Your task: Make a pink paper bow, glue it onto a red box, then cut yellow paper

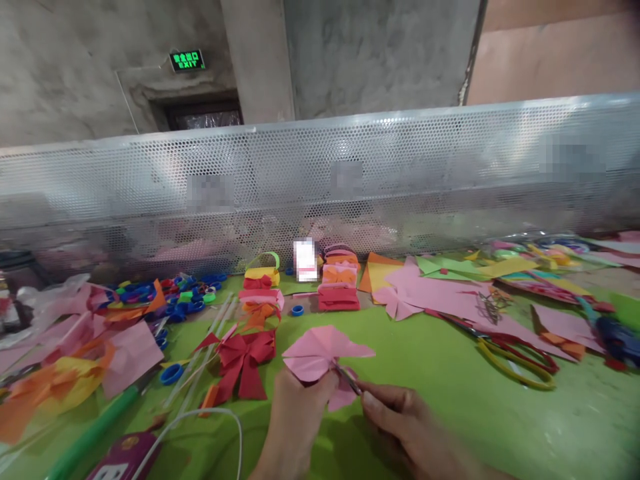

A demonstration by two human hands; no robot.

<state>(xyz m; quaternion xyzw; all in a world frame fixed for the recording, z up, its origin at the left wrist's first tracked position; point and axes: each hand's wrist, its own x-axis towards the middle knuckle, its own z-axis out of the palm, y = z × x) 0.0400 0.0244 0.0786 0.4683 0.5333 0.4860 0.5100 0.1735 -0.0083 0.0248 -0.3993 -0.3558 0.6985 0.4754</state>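
Note:
My left hand (307, 410) is closed on a pink folded paper piece (323, 350), fan-shaped with creases spreading from its centre. One pink flap hangs below the fingers on the right. My right hand (400, 417), blurred at the wrist, pinches a slim dark metal tool (350, 381). The tool's tip touches the pink paper near its centre; whether it is scissors or tweezers I cannot tell. Just left of my hands lies a red paper bow (245, 363). Beyond them stand small folded paper bags, some with bows, including a red one (339, 299).
Red-and-yellow-handled scissors (520, 363) lie right on the green tabletop (425, 373). Pink paper sheets (440, 293) spread behind them. At left are blue rings (173, 375), a green stick-like tool (95, 433) and a purple device (127, 457) beside a white cable (237, 427). A perforated metal panel (280, 173) bounds the back.

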